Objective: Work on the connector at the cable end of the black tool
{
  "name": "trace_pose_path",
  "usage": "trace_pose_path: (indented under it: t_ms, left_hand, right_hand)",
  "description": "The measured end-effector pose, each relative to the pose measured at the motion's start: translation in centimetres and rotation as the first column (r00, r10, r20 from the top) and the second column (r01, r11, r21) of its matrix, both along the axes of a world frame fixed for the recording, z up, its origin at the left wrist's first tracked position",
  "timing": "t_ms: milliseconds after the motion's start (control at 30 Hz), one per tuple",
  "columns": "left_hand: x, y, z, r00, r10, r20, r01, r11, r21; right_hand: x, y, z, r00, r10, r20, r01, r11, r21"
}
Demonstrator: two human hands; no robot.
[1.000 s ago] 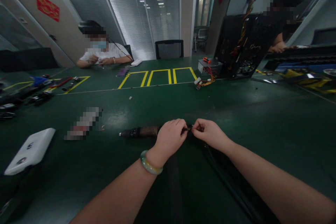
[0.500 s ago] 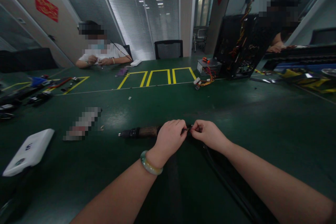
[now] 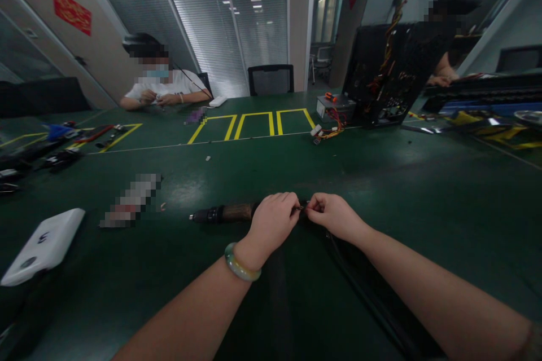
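Observation:
A dark cylindrical tool with a brown middle band and a narrow metal tip, like an electric screwdriver, lies on the green table, tip to the left. My left hand rests over its rear part, fingers closed around a small brassy piece at that end. Close beside it, my right hand is closed in a pinch at the same spot; what sits between its fingertips is too small to name. A black cable runs from beneath my right hand toward the near edge. My fingers hide the tool's rear.
To the left lie a white device and a blurred flat packet. Farther back are a power supply with wires, an open black computer case and yellow tape outlines. Two people work across the table.
The view has shifted slightly, so everything sits a touch farther left. Both hands stay at the tool's rear end with fingers pinched; hardly any other motion shows.

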State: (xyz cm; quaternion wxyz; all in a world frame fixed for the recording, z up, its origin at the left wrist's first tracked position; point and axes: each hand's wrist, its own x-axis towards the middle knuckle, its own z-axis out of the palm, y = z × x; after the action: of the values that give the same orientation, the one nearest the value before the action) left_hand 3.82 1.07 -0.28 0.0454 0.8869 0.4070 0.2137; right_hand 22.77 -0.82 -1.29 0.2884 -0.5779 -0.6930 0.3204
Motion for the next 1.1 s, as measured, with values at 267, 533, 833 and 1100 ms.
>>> trace_pose_path:
  t_ms: [267,533,833,1100]
  left_hand:
    - [-0.18,-0.05,0.03,1.000,-0.001,0.014,0.001,1.000,-0.012]
    - [-0.20,-0.12,0.07,0.999,-0.011,0.030,0.011,1.000,-0.014]
    - [-0.23,-0.07,-0.05,0.999,-0.008,0.033,0.009,1.000,-0.006]
    - [-0.19,-0.03,-0.09,0.999,-0.008,0.040,0.008,1.000,-0.011]
  right_hand:
    - [-0.01,-0.08,0.00,1.000,0.002,-0.008,-0.002,1.000,0.019]
    - [-0.01,-0.08,0.20,1.000,-0.002,-0.005,0.002,1.000,0.003]
    - [0.00,-0.20,0.52,0.999,0.017,0.046,-0.017,1.000,-0.002]
    - [-0.07,-0.47,0.76,0.994,0.045,0.095,-0.045,0.999,-0.003]
